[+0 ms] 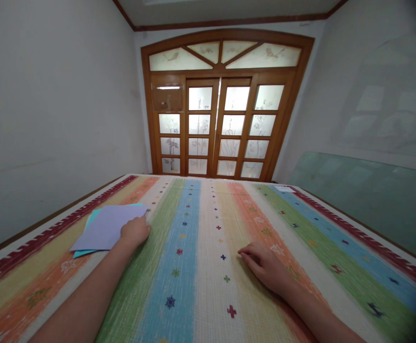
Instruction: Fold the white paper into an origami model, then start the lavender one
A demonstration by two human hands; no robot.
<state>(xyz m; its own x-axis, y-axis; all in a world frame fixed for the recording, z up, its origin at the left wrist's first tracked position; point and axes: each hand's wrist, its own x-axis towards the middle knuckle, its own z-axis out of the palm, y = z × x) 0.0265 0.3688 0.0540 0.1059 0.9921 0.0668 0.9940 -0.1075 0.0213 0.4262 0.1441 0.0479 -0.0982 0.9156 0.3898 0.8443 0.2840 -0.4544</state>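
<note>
On the left of the striped tablecloth [204, 267] lies a sheet of purple paper [103, 228] over turquoise paper [84, 253], whose edges show at its top, left and bottom. My left hand [135, 232] is at the right edge of the purple paper, fingers curled in at its upper right corner. The fingertips are partly hidden by the hand. My right hand [261, 264] rests on the cloth right of the middle, away from the paper. Its fingers are bent and drawn together, with nothing seen in them.
A small white slip [283, 189] lies at the far right of the table. Beyond the far edge stand wooden doors [218, 128] with frosted panes. A pale green panel [365, 200] is along the right side, and a white wall [58, 109] is on the left.
</note>
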